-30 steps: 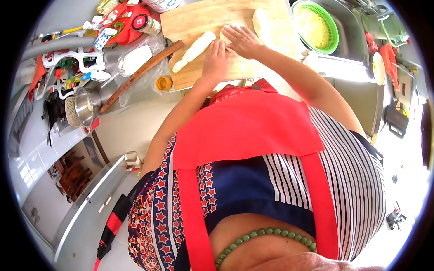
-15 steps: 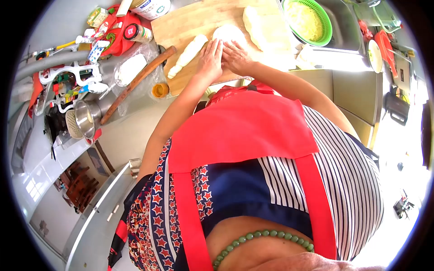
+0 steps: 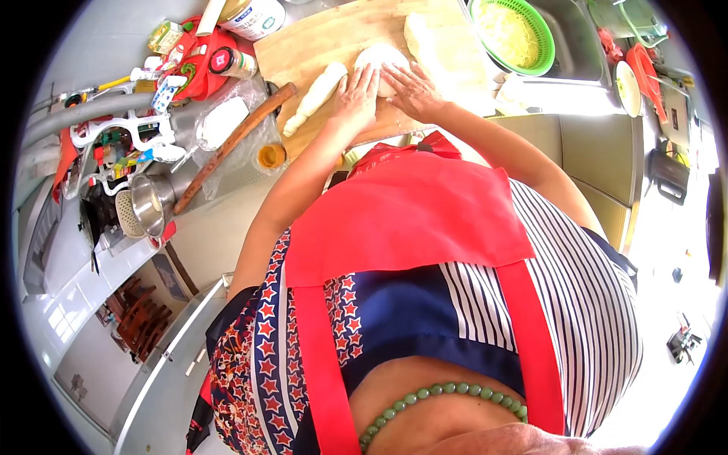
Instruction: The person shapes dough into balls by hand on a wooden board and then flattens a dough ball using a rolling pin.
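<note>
A flattened round of pale dough [image 3: 379,56] lies on the wooden board [image 3: 318,39]. My left hand [image 3: 356,98] rests on its near left edge, fingers stretched out. On its near right edge lies my right hand [image 3: 412,91], palm down with the fingers spread. Neither hand is wrapped round anything. Left of my left hand is a long, twisted piece of dough [image 3: 317,98]. Another long piece of dough [image 3: 422,45] lies beyond my right hand, partly washed out by bright light.
A wooden rolling pin [image 3: 235,144] lies on plastic left of the board, near an orange lid [image 3: 271,156]. A green basket of pale shreds [image 3: 547,45] stands by the sink [image 3: 580,49]. A metal pot [image 3: 149,205] sits at the far left.
The hands have drawn back from on top of the round dough to its near edge, so more of it shows. Since half a second ago they have moved slightly apart. The view has shifted a little.
</note>
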Available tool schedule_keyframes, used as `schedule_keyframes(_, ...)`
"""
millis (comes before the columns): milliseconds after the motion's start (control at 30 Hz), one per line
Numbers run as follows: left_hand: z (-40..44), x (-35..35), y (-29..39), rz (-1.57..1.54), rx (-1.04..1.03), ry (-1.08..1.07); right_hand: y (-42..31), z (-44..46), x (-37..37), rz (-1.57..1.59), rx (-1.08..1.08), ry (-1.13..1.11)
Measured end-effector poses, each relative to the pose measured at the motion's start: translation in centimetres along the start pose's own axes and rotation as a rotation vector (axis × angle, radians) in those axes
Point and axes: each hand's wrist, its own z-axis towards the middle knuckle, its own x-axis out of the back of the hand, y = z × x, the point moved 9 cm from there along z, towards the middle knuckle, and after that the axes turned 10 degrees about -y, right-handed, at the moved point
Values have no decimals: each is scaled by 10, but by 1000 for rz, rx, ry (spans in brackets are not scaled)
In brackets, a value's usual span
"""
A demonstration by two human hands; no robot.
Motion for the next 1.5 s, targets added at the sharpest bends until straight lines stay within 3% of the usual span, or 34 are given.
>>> schedule_keyframes(133,-2,-6,8,85,-27,-12,3,-2,1,-76,-11,-24)
schedule_keyframes(167,-9,1,10,107,-72,112,8,-1,1,35,-5,100)
schedule_keyframes(267,5,17,5,-62,-182,122,19,15,0,126,93,149)
schedule_keyframes(300,15,19,-8,-212,-244,296,23,12,17,192,96,282)
schedule_keyframes(433,51,46,-37,-145,108,274,45,44,29,153,-294,145)
schedule_keyframes(533,70,46,-37,-107,133,180,48,61,40,212,-364,-132)
schedule_keyframes(567,69,49,-37,-173,157,195,54,64,35,330,-390,-90)
schedule_keyframes(667,55,69,-32,-234,53,184,39,49,67,432,-152,199)
schedule_keyframes(733,40,83,-27,-336,-216,458,14,21,106,462,71,533)
schedule_keyframes(800,36,64,-19,-296,-230,423,19,23,75,619,18,405)
schedule_keyframes(867,41,62,-22,-363,-180,373,18,24,81,517,42,434)
schedule_keyframes(900,34,75,-25,-434,-147,446,19,29,93,462,50,461)
schedule_keyframes(1000,41,70,-42,-541,-87,284,35,46,86,591,-46,282)
schedule_keyframes(1033,35,81,-49,-492,-70,298,41,55,87,726,-22,323)
schedule_keyframes(1167,19,71,-113,-1292,247,203,37,104,99,861,-97,172)
schedule_keyframes(1267,22,41,-159,-1885,223,337,29,148,49,1520,-284,-37)
schedule_keyframes(1500,14,-3,-261,-1907,426,601,-25,239,24,1508,-248,-31)
